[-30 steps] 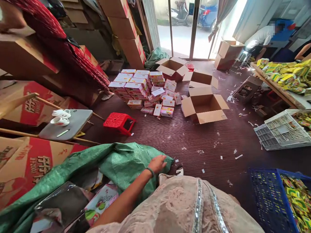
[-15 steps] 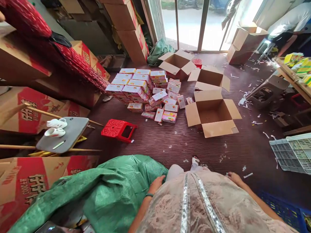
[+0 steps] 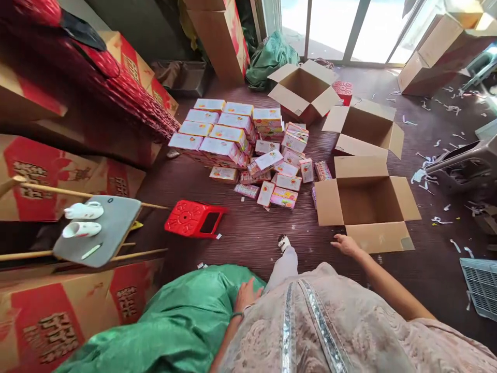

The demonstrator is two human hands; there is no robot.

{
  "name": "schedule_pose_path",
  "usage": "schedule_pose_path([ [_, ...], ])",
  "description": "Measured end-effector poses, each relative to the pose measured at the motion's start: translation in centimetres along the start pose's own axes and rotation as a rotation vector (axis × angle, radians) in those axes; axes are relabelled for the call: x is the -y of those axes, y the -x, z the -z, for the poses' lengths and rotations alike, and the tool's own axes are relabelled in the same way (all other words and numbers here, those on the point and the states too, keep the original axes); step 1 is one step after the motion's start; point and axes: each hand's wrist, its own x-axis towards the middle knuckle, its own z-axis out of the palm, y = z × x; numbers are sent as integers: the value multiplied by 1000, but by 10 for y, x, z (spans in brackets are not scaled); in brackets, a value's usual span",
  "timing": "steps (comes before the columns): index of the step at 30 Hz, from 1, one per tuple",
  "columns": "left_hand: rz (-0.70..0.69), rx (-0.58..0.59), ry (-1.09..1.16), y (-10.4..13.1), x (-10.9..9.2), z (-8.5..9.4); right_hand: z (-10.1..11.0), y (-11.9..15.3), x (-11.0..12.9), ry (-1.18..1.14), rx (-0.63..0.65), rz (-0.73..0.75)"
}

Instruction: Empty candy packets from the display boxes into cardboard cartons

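My left hand (image 3: 247,295) hangs beside my body at the edge of a green sack (image 3: 194,316), its fingers apart, with a dark band at the wrist. Out in front over the dark floor is my right hand (image 3: 347,245), near the lower flap of an open cardboard box (image 3: 368,202); its fingers are partly spread and nothing shows in them. Further forward, a stack of small pink and white boxes (image 3: 221,132) stands beside a loose pile of similar boxes (image 3: 285,181). My foot in a white sandal (image 3: 284,242) is on the floor.
A red stool (image 3: 190,218) is on the left, near a grey stool (image 3: 101,228) holding white shoes (image 3: 83,210). Two more open boxes (image 3: 305,88) (image 3: 367,127) stand ahead. Large red-marked cartons (image 3: 46,316) line the left. Paper scraps and a grey crate (image 3: 481,285) lie at right.
My right hand has swung forward, toward the nearest open box. A sandalled foot now shows further forward. The view has shifted, bringing the boxes nearer. My left hand remains beside the green sack.
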Motion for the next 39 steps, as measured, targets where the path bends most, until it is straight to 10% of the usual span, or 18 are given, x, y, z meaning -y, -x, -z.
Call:
schedule_pose_path([
  [8, 69, -352, -122, -167, -36, 230, 33, -122, 96, -20, 96, 150],
  [12, 86, -356, -144, -257, -74, 298, 76, -213, 110, 6, 96, 160],
  [21, -1, -362, -298, -478, -137, 357, 134, -425, 137, 59, 84, 141],
  [30, -180, -207, -438, -689, -144, 365, 46, -605, 137, 243, 126, 101],
  [35, -276, -312, -334, -715, -132, 360, -5, -648, 143, 274, 238, 44],
  [39, -332, -436, -98, -651, -109, 406, 0, -641, 172, 236, 275, -67],
])
